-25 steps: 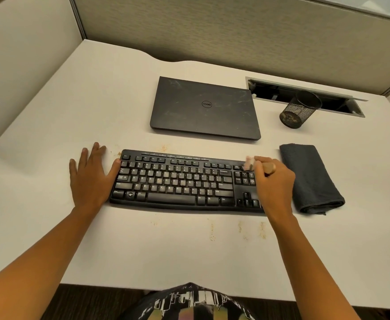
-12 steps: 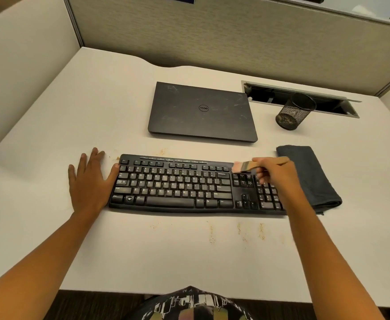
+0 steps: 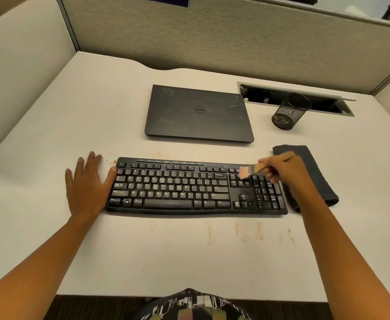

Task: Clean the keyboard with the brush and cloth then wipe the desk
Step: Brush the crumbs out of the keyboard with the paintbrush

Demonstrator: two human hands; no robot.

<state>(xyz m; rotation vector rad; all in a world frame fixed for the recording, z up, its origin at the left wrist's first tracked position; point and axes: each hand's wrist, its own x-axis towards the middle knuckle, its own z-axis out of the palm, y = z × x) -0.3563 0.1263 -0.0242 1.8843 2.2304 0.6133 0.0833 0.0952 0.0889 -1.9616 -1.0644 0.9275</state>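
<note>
A black keyboard (image 3: 189,188) lies across the middle of the white desk (image 3: 96,116). My left hand (image 3: 86,185) lies flat on the desk at the keyboard's left end, its thumb against the edge. My right hand (image 3: 284,169) grips a small wooden-handled brush (image 3: 250,170), whose pale bristles sit over the keys at the upper right, near the number pad. A folded dark grey cloth (image 3: 314,172) lies on the desk just right of the keyboard, partly behind my right hand. Tan crumbs (image 3: 247,232) are scattered on the desk in front of the keyboard.
A shut black laptop (image 3: 198,112) lies behind the keyboard. A black mesh pen cup (image 3: 290,114) stands at the back right, in front of an open cable slot (image 3: 300,98). Partition walls enclose the desk at the back and the left.
My right hand has drawn the brush up and to the right over the keyboard's right part. The left hand has stayed at the keyboard's left end.
</note>
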